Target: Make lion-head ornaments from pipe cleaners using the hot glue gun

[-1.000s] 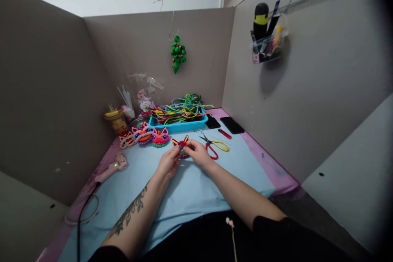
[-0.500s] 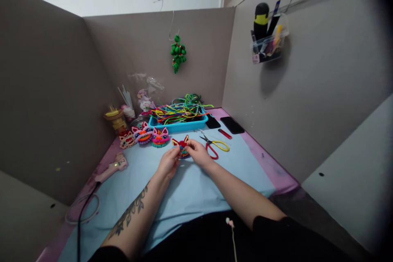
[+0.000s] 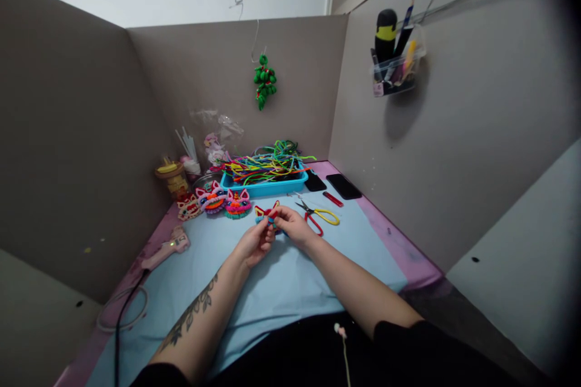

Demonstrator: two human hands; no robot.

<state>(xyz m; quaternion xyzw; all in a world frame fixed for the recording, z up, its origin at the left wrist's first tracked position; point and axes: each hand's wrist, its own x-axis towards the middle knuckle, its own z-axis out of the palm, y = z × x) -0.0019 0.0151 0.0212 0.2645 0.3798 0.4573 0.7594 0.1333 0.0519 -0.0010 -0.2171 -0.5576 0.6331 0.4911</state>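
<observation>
Both hands meet over the light blue mat (image 3: 290,278) and pinch a small pipe-cleaner figure (image 3: 267,213), red with yellow-tipped ears and blue below. My left hand (image 3: 255,244) grips its lower left side with curled fingers. From the right, my right hand (image 3: 293,225) closes on the figure with thumb and fingertips. Most of the figure is hidden behind the fingers.
Three finished pipe-cleaner faces (image 3: 213,200) lie left of a blue tray (image 3: 265,186) piled with coloured pipe cleaners. Scissors (image 3: 318,215), a red lighter (image 3: 333,198) and two phones (image 3: 344,185) lie to the right. A glue gun (image 3: 166,247) with its cord sits at left. Cardboard walls enclose the desk.
My left hand has shifted slightly right and closed further over the figure, covering more of it. The camera tilted a little. Nothing else moved.
</observation>
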